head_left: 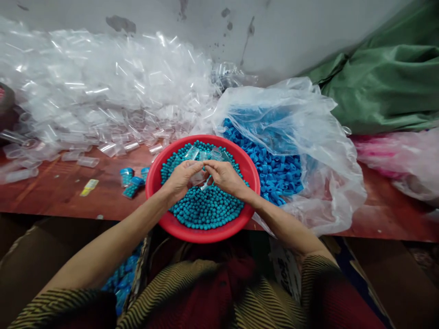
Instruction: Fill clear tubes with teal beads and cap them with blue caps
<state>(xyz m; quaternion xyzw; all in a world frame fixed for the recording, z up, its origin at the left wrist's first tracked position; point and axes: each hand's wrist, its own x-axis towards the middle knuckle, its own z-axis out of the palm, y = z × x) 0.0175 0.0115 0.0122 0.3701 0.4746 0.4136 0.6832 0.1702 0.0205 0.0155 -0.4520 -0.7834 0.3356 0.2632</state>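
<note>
My left hand [183, 177] is closed around a clear plastic tube [196, 178] above the red basin [252, 176]. Close against it, my right hand [224, 177] has its thumb and fingers pinched together at the tube's end; whatever lies in that pinch is too small to make out. Teal beads [207, 208] fill much of the basin beneath both hands. A few more clear tubes [192, 153] lie on the beads just beyond my fingers.
Behind and left, a large heap of clear tubes [113, 77] covers the red tabletop [51, 196]. Blue caps [277, 176] spill from a plastic bag [325, 155] on the right. Bead-filled, blue-capped tubes [132, 186] lie left of the basin. Below the table edge sits a box of blue-capped pieces [125, 278].
</note>
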